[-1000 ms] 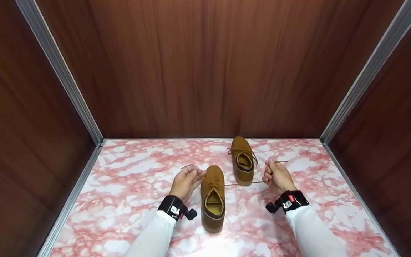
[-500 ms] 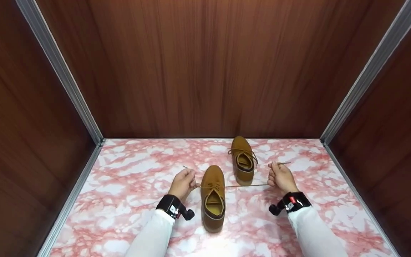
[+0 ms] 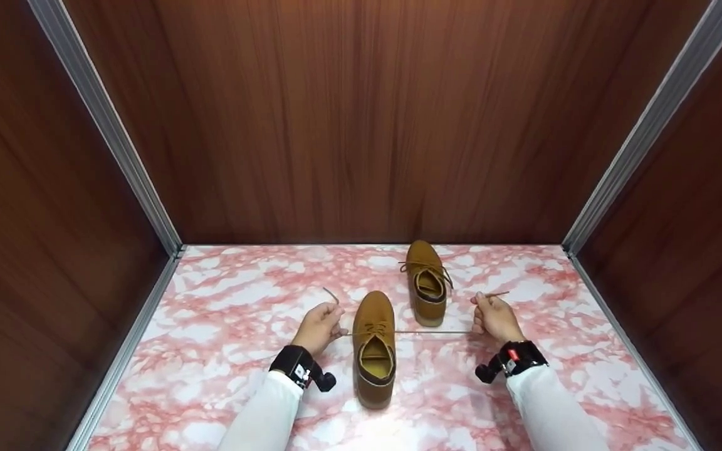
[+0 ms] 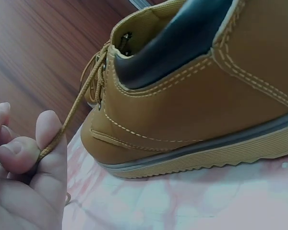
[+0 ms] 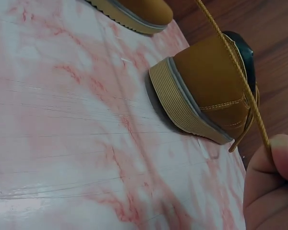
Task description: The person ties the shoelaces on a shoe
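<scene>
A tan lace-up shoe (image 3: pixel 374 307) stands on the table between both hands, its toe pointing away. My left hand (image 3: pixel 318 327), on its left side, pinches one end of its shoelace (image 4: pixel 76 105) between thumb and finger, with the tip sticking out beyond. On the right, my right hand (image 3: pixel 496 318) pinches the other end of the lace (image 3: pixel 436 332) between thumb and fingers. The lace runs nearly straight out to both sides from the top of the eyelets. In the left wrist view, the dark padded collar (image 4: pixel 168 52) and ridged sole show up close.
A second tan shoe (image 3: pixel 425 254) stands farther back to the right, its lace tied in a bow. The table (image 3: pixel 229 351) has a pink and white marbled top. Brown wood-look panels (image 3: pixel 361 125) with metal corner strips enclose the back and sides.
My left hand has drawn away from the shoe's toe, left and nearer to me. My right hand has moved slightly right and nearer. The lace between them now runs straighter across the shoe.
</scene>
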`<control>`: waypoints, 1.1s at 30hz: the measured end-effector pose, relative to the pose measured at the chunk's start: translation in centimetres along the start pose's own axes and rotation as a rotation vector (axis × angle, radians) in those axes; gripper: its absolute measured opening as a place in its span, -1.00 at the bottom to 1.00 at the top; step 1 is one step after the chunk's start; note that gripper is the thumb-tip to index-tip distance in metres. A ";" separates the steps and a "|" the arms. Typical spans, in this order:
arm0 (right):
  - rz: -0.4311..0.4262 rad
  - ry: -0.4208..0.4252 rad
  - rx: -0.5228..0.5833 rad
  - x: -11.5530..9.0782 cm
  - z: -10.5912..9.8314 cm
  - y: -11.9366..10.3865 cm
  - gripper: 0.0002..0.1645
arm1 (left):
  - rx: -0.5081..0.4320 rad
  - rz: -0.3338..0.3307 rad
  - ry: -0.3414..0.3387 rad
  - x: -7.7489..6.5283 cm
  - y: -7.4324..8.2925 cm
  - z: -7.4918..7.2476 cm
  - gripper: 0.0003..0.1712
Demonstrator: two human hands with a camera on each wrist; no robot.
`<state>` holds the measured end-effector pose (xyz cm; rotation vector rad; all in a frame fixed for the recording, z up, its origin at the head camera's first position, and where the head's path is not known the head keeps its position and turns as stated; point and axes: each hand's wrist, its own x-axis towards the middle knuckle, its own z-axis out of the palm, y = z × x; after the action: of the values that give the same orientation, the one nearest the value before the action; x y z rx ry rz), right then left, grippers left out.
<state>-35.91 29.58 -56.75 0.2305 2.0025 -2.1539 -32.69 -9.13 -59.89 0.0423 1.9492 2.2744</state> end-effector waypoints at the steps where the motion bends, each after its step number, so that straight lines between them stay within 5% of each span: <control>1: 0.002 0.004 -0.039 0.2 0.0 0.2 -0.64 | 0.004 -0.002 0.001 0.0 -0.1 0.0 -0.86; 5: 0.000 -0.005 -0.174 0.3 0.5 0.0 -0.64 | -0.016 -0.009 -0.003 0.0 -0.3 0.1 -0.82; 12: 0.008 -0.065 -0.186 0.1 1.8 0.1 -0.68 | -0.029 -0.025 0.011 -0.3 -0.4 -0.3 -0.62; 25: 0.056 -0.157 -0.188 -0.7 2.4 -1.0 -0.76 | 0.187 -0.009 0.026 -0.4 0.0 0.5 -0.69; 33: -0.019 -0.210 -0.239 -1.3 2.3 -2.0 -0.65 | 0.310 0.039 0.042 -0.6 0.7 1.5 -0.72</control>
<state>-35.06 27.50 -54.29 -0.0479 2.1184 -1.8383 -32.02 -7.86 -58.97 0.0676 2.3233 1.9883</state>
